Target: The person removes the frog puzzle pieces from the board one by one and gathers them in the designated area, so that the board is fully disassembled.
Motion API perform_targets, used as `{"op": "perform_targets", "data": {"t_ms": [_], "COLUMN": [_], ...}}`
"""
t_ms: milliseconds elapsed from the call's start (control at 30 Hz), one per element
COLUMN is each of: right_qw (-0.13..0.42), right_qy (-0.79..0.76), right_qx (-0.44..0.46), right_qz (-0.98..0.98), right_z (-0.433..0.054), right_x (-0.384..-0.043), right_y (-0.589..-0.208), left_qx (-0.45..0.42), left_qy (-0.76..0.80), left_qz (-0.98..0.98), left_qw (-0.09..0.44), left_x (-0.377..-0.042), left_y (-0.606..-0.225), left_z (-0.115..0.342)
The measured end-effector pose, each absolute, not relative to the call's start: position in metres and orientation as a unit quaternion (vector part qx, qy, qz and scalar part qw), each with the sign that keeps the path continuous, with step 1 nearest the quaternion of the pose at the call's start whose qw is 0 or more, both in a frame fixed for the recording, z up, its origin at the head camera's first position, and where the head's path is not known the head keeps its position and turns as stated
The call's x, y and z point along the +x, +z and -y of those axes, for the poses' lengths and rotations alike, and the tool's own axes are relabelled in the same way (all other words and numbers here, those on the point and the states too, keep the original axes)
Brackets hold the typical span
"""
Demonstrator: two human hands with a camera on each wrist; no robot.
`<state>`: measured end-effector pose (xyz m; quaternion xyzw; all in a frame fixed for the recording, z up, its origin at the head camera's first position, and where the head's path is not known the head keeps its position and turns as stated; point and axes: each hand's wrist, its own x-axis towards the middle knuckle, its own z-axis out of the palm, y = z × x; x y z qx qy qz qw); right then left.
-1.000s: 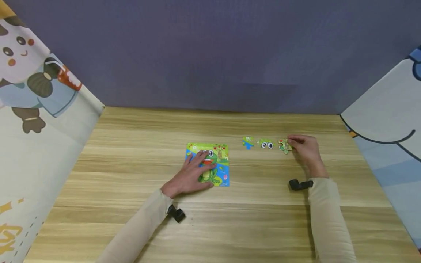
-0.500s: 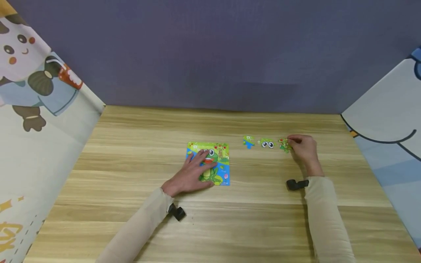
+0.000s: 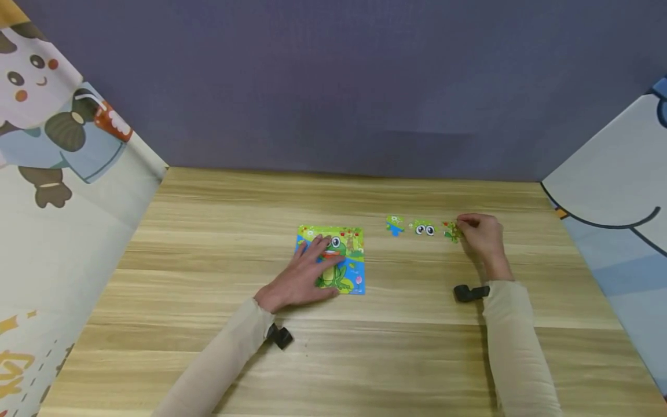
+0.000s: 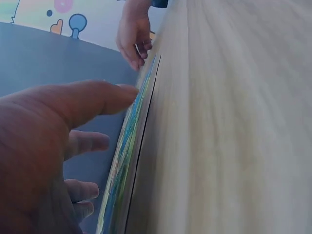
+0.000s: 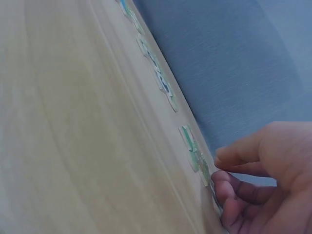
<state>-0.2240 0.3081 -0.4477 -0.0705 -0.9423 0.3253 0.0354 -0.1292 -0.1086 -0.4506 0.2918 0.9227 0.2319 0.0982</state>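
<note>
My left hand (image 3: 302, 278) lies with spread fingers on a square frog picture (image 3: 354, 269) on the table, hiding its left part. In the left wrist view the picture (image 4: 127, 141) shows edge-on under the fingers. To the right, my right hand (image 3: 482, 236) pinches the right edge of a puzzle piece (image 3: 449, 230) with red dots and green leaves. This piece (image 5: 191, 146) lies flat on the table in the right wrist view, the fingertips at its near end. A puzzle piece with two big eyes (image 3: 424, 229) and a blue-green puzzle piece (image 3: 395, 225) lie left of it in a row.
The wooden table (image 3: 396, 353) ends at a dark blue-grey panel (image 3: 333, 87) behind the pieces. Printed cartoon walls (image 3: 68, 231) stand at the left and right. A small black camera (image 3: 464, 293) is strapped to each wrist.
The dotted puzzle piece, tilted a second ago, now lies flat in line with the other two. My right hand shifted only slightly. The left hand stayed on the frog picture.
</note>
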Motion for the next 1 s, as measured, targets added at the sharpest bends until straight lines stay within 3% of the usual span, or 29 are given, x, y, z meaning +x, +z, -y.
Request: {"op": "perform_targets", "data": {"t_ms": [367,733,1000], "right_qw": [0.101,0.05,0.0], "right_qy": [0.367,0.418,0.441], "right_qx": [-0.03,0.068,0.134], "right_qz": [0.924,0.904,0.888], "right_z": [-0.282,-0.194,-0.119], "right_x": [-0.214,-0.207,-0.195], "right_y": [-0.43,-0.419,-0.423], "left_qx": [0.282,0.255,0.261], "left_qy": [0.255,0.257,0.271], "left_qz": [-0.921,-0.929,-0.924], "left_qw": [0.088,0.074,0.073], "left_x": [-0.113,-0.09,-0.091], "left_y": [-0.453,-0.45,-0.456], "left_z": [0.133,0.164,0.169]}}
